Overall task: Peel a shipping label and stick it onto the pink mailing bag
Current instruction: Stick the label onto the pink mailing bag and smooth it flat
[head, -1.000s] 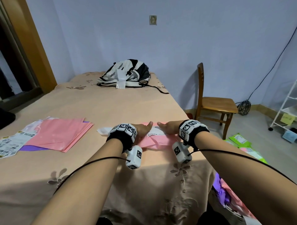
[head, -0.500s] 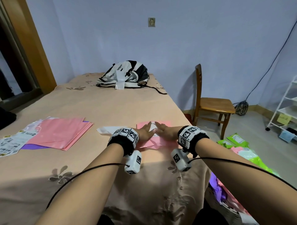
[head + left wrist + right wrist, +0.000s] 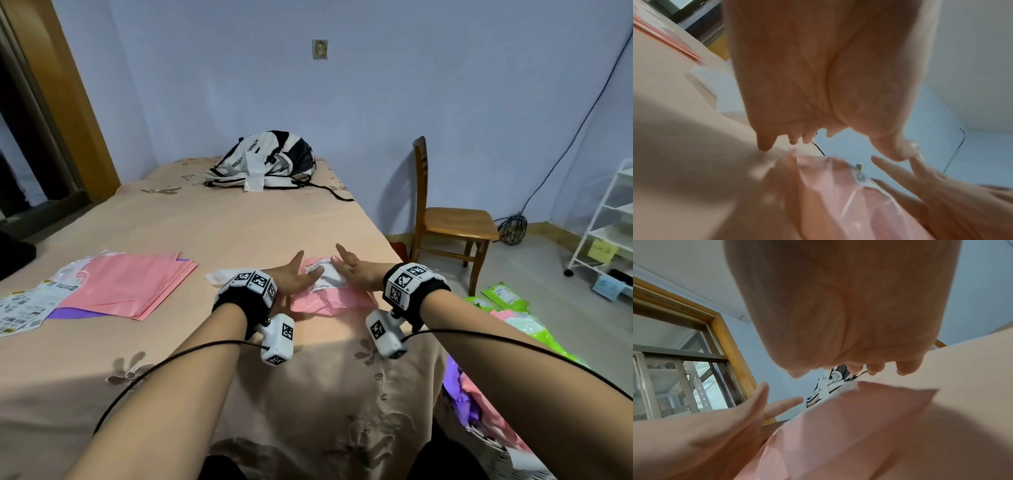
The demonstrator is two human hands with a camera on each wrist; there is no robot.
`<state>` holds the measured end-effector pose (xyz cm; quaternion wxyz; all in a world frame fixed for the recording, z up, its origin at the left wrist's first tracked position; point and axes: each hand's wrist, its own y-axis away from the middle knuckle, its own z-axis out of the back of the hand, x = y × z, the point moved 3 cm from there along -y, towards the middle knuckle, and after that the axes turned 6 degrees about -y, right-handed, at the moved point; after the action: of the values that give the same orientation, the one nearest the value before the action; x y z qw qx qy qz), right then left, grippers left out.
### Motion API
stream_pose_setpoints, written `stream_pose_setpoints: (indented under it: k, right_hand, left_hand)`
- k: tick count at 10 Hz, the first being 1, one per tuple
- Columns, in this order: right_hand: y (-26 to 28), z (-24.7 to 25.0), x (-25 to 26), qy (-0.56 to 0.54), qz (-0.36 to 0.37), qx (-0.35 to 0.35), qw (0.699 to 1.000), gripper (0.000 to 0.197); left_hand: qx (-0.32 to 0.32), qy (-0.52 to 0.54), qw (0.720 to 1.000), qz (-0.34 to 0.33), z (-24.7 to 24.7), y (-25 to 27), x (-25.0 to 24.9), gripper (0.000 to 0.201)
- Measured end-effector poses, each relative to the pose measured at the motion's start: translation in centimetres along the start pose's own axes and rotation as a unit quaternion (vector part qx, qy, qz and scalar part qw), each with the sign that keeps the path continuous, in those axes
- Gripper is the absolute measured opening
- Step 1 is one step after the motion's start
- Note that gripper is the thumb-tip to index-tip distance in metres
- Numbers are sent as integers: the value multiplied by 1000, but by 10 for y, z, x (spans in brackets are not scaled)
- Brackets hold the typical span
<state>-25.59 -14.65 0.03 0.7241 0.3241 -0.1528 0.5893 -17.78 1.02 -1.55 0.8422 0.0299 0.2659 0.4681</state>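
Note:
A pink mailing bag (image 3: pixel 330 301) lies on the bed near its right edge, with a white shipping label (image 3: pixel 325 278) on its upper part. Both hands hover palm-down over it, fingers straight and spread. My left hand (image 3: pixel 291 275) is over the bag's left side and my right hand (image 3: pixel 352 270) over its right side. In the left wrist view the bag (image 3: pixel 838 194) lies below the left hand (image 3: pixel 818 97), with the right hand's fingers (image 3: pixel 900 175) beside it. The right wrist view shows the bag (image 3: pixel 849 426) beneath the right hand (image 3: pixel 849 321).
A stack of pink bags (image 3: pixel 130 284) and printed label sheets (image 3: pixel 24 305) lie at the left of the bed. A white backing strip (image 3: pixel 222 274) lies beside the left wrist. A backpack (image 3: pixel 263 161) sits at the far end. A wooden chair (image 3: pixel 452 222) and bags on the floor (image 3: pixel 503 298) are at the right.
Both hands have lifted and spread apart from the label, thumbs raised; a second ago they lay flat and close together on it.

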Motion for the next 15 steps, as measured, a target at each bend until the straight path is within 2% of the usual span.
stream_pose_setpoints:
  k: [1,2,3,4,5,6,7,8,9,10,11,12,13,14,15]
  right_hand:
    - [-3,-1,-1,12,-12,-2,1000,64]
    - [-6,-5,-11,13,-29,-3,999,63]
    - [-4,1,-17,-10,-54,-63,996,66]
    - [-6,20,-22,-66,-85,-160,981,49]
    - [-5,33,-27,-114,-99,-125,981,23]
    - [4,33,-23,-57,-121,-80,988,15]
    - [17,32,-8,170,-153,-17,973,35]
    - [16,33,-14,163,-161,-9,973,43]
    - [7,34,-33,12,-180,-50,982,43]
    - [-3,35,-39,-118,-146,-78,979,30]
    - [-7,41,-24,-197,-101,-95,970,29]
    - [-5,40,11,-150,-24,-85,985,42]
    - [-2,25,36,16,-3,-38,999,46]
    - [-11,11,33,117,-20,-1,993,48]
    - [-20,10,16,142,-54,-12,988,66]
  left_hand:
    - [9,-25,1000,7,-11,-4,-1,110]
    - [12,-19,999,24,-14,-7,5,127]
    - [25,10,1000,16,-14,-7,11,131]
    - [-17,87,996,29,-6,-11,16,116]
    - [-69,250,961,93,-4,-10,13,78]
    - [-102,142,971,163,2,-8,17,32]
    - [-80,119,973,182,3,-11,26,48]
    - [-73,95,972,203,2,-16,32,56]
    - [-82,116,970,196,1,-22,41,60]
    - [-88,48,974,202,8,-11,35,46]
    - [-142,75,977,141,22,-7,19,35]
    - [-132,106,982,83,30,-3,-6,35]
    - [-32,59,996,56,17,-2,-28,53]
    - [14,-23,998,55,3,-7,-28,72]
    - [2,-66,996,53,1,-10,-19,70]
